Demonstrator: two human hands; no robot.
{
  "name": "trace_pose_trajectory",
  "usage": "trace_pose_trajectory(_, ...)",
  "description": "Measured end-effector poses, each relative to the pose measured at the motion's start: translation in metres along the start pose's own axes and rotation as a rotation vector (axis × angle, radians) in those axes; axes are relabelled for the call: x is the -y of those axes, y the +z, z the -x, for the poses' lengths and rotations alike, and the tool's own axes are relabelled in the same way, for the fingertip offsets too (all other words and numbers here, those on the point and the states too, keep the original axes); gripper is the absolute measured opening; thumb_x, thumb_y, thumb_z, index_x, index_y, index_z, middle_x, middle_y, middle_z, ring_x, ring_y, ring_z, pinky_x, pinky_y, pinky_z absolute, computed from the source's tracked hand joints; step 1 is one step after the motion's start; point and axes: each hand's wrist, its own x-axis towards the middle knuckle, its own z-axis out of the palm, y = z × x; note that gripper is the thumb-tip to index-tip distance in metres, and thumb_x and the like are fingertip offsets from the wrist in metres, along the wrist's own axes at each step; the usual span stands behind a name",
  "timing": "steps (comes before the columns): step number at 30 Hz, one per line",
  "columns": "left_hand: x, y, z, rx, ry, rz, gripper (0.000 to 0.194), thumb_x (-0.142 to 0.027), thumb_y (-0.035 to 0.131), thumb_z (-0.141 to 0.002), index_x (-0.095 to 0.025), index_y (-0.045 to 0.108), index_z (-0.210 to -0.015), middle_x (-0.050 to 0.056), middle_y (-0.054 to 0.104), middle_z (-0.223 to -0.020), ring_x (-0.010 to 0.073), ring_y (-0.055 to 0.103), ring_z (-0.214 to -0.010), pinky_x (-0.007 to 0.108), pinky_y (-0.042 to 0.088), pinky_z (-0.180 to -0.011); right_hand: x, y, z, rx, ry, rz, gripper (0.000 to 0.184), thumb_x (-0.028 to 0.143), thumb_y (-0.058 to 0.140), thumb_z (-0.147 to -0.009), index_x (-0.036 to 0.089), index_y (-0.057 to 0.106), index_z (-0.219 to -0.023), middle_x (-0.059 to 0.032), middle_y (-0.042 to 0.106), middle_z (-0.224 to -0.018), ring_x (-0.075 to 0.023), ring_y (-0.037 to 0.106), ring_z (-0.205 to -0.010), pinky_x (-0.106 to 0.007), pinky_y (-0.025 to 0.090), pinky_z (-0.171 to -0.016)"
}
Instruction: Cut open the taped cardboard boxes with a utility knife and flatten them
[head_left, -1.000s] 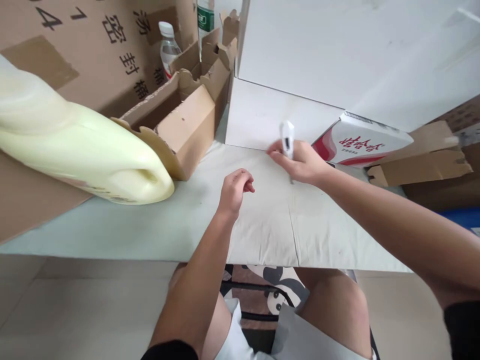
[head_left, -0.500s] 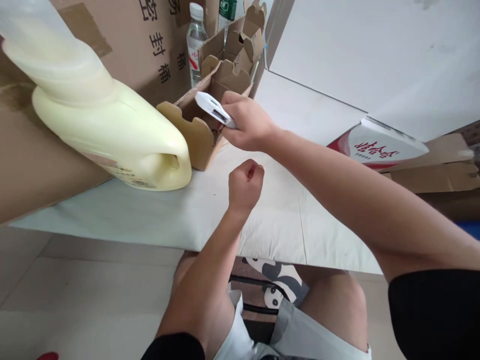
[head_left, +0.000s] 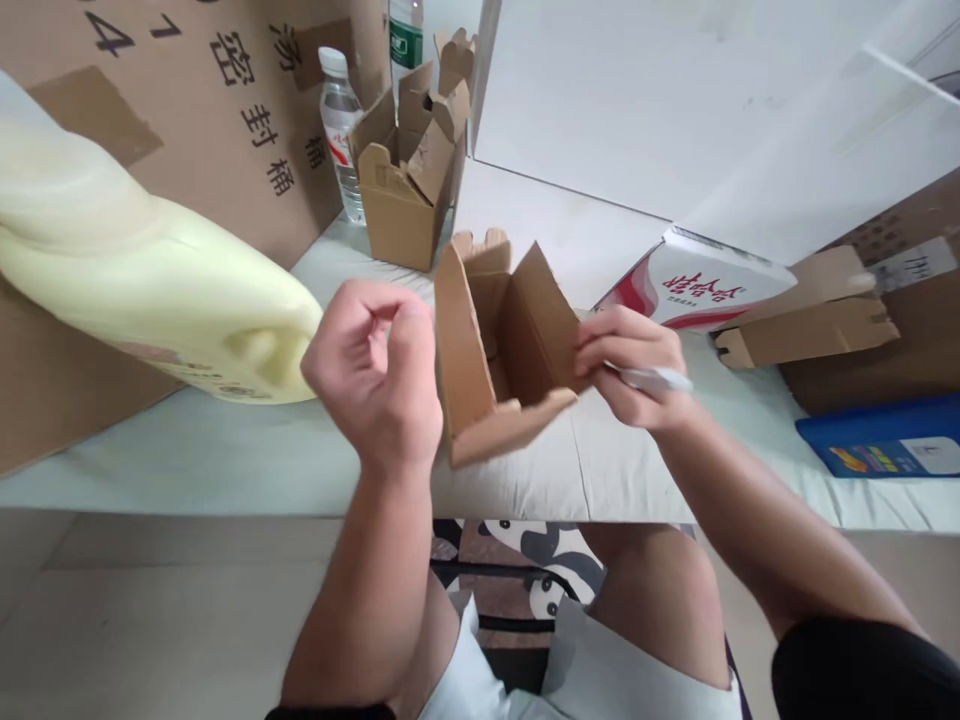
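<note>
The central carton [head_left: 460, 350] is matt cardboard, rough along its cut edges. At three o'clock, the white tool [head_left: 658, 379] looks smooth, like plastic. Toward nine, the yellow jug [head_left: 180, 280] is smooth, softly glossy plastic; at eleven, the water bottle [head_left: 341, 108] is clear, shiny plastic. At six, the tabletop [head_left: 517, 492] is matt, creased cloth.

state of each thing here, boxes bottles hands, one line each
Near box, open-topped
Right hand, closed on white tool, fingers at that box
Left hand, curled, nothing visible inside
Rear box, open-topped, upright
Red-labelled bottle, capped, upright
Green-labelled bottle, upright, top out of view
Pale-yellow bottle, top out of view
Red-and-white box, no opening visible
</note>
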Motion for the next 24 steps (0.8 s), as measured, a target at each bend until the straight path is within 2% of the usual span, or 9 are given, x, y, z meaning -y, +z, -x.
trace_pose_trajectory(2, 0.016, 0.005, -0.007, 0.121, -0.101, -0.098, 0.007, -0.023, 0.074, -0.085, -0.029, 0.076, -0.083, 0.0, 0.07, -0.094, 0.0199, 0.064, -0.098, 0.033, 0.052, -0.093, 0.015, -0.021, 0.025, -0.048, -0.012, -0.015, 0.026, 0.009, 0.055, -0.076, 0.028, 0.073, -0.07, -0.0041, 0.075, -0.086, -0.0173, 0.067, -0.066, -0.033, 0.055, -0.06)
trace_pose_trajectory(4, 0.032, 0.011, -0.009, 0.251, -0.22, -0.175, 0.022, -0.03, 0.082, -0.081, -0.03, 0.078, -0.103, 0.001, 0.072, -0.123, 0.0241, 0.061, -0.125, 0.034, 0.049, -0.104, 0.026, -0.032, 0.046, -0.071, 0.05, -0.014, 0.029, 0.007, 0.056, -0.075, 0.029, 0.074, -0.07, -0.0042, 0.076, -0.085, -0.0181, 0.069, -0.065, -0.033, 0.055, -0.057)
trace_pose_trajectory(6, 0.044, 0.017, -0.006, 0.404, -0.332, -0.199, 0.031, -0.032, 0.083, -0.077, -0.028, 0.078, -0.108, 0.003, 0.072, -0.121, 0.0276, 0.06, -0.125, 0.034, 0.049, -0.102, 0.031, -0.035, 0.062, -0.097, 0.131, 0.004, 0.029, 0.007, 0.056, -0.076, 0.029, 0.075, -0.07, -0.0047, 0.077, -0.085, -0.0189, 0.069, -0.066, -0.033, 0.056, -0.057)
trace_pose_trajectory(9, 0.056, 0.027, 0.004, 0.564, -0.418, -0.248, 0.028, -0.024, 0.078, -0.072, -0.025, 0.079, -0.1, 0.003, 0.068, -0.092, 0.0265, 0.062, -0.101, 0.034, 0.048, -0.089, 0.029, -0.029, 0.081, -0.188, 0.212, 0.005, 0.028, 0.008, 0.055, -0.079, 0.028, 0.073, -0.07, -0.0051, 0.077, -0.087, -0.0184, 0.068, -0.067, -0.033, 0.055, -0.059)
trace_pose_trajectory(12, 0.062, 0.038, 0.013, 0.5, -0.355, -0.24, 0.02, -0.015, 0.069, -0.065, -0.023, 0.072, -0.083, 0.002, 0.06, -0.081, 0.0224, 0.055, -0.089, 0.033, 0.044, -0.081, 0.02, -0.027, 0.093, -0.244, 0.266, -0.056, 0.025, 0.009, 0.053, -0.078, 0.027, 0.071, -0.075, -0.0051, 0.078, -0.095, -0.0186, 0.069, -0.071, -0.033, 0.056, -0.062)
trace_pose_trajectory(16, 0.069, 0.053, 0.018, 0.35, -0.35, -0.146, 0.018, -0.016, 0.065, -0.06, -0.021, 0.063, -0.077, 0.003, 0.07, -0.093, 0.021, 0.059, -0.097, 0.032, 0.044, -0.09, 0.009, -0.038, 0.1, -0.16, 0.361, -0.15, 0.022, 0.014, 0.053, -0.076, 0.024, 0.069, -0.085, -0.0066, 0.075, -0.105, -0.0188, 0.071, -0.081, -0.033, 0.058, -0.068)
trace_pose_trajectory(19, 0.079, 0.058, 0.015, 0.287, -0.296, -0.172, 0.022, -0.019, 0.059, -0.048, -0.023, 0.059, -0.07, 0.002, 0.073, -0.088, 0.022, 0.063, -0.093, 0.035, 0.046, -0.09, 0.006, -0.044, 0.102, -0.037, 0.395, -0.247, 0.017, 0.029, 0.061, -0.081, 0.021, 0.07, -0.094, -0.0097, 0.069, -0.11, -0.0217, 0.07, -0.089, -0.036, 0.061, -0.071)
trace_pose_trajectory(21, 0.086, 0.058, 0.011, 0.254, -0.25, -0.185, 0.022, -0.021, 0.057, -0.046, -0.024, 0.059, -0.068, 0.001, 0.073, -0.084, 0.0226, 0.064, -0.09, 0.037, 0.048, -0.091, 0.007, -0.043, 0.104, 0.038, 0.41, -0.269, 0.029, 0.046, 0.072, -0.085, 0.02, 0.069, -0.097, -0.0107, 0.065, -0.114, -0.0215, 0.069, -0.09, -0.036, 0.061, -0.07)
trace_pose_trajectory(24, 0.098, 0.055, 0.005, 0.222, -0.191, -0.153, 0.023, -0.024, 0.052, -0.044, -0.026, 0.056, -0.066, 0.001, 0.067, -0.074, 0.0218, 0.064, -0.084, 0.038, 0.051, -0.087, 0.008, -0.034, 0.11, 0.039, 0.434, -0.215, 0.037, 0.054, 0.079, -0.089, 0.02, 0.068, -0.099, -0.0121, 0.061, -0.122, -0.0188, 0.067, -0.089, -0.035, 0.061, -0.07)
